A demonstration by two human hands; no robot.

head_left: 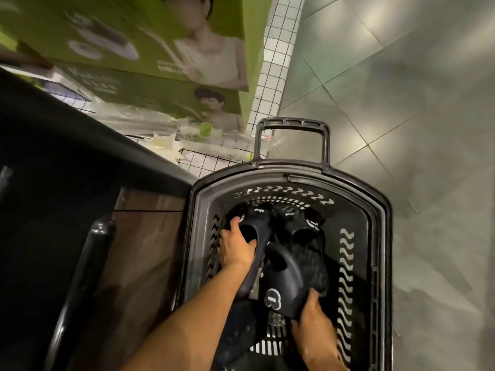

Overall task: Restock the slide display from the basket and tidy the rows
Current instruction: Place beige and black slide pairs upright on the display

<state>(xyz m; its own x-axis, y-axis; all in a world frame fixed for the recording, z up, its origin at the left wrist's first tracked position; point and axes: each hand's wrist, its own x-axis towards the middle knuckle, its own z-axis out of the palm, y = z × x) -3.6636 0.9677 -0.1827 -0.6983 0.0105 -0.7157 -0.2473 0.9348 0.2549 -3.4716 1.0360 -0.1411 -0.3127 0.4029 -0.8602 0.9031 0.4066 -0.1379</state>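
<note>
While reaching down into the dark basket (381, 210) on the tiled floor (401, 89), grips one black slide (258, 226) with left hand (237, 247), fingers (236, 220) curled round its strap; clasps the end of a logo-marked slide (284, 285) with right hand (314, 325). Both inside the basket, above other black slides (304, 231).

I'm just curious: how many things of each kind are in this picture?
Black slides: 4 plainly seen, one gripped by the left hand, one by the right hand; more may lie underneath
Basket: 1
Green boxes: 2
Hands: 2
Total: 9
</note>
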